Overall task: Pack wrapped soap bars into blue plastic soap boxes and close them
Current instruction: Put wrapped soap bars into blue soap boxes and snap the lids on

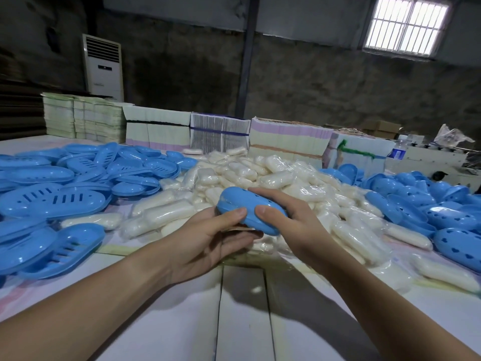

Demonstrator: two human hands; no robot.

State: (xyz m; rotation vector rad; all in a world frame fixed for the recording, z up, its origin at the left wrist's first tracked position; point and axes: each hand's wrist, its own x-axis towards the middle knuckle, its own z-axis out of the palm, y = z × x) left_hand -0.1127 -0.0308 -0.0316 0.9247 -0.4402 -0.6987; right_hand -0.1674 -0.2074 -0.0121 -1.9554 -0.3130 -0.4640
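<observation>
One blue soap box (250, 208) is held above the surface, gripped between the left hand (208, 241) and right hand (289, 220), and appears nearly shut. Many wrapped soap bars (260, 175) and unpaired box halves (52, 199) are left, so most packing is judged undone.

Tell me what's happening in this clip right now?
A person holds one blue soap box in both hands, left hand and right hand, thumbs pressing along its seam. It looks shut or nearly so. Wrapped soap bars are heaped behind it, with slotted blue trays piled on the left and domed blue lids on the right.
</observation>
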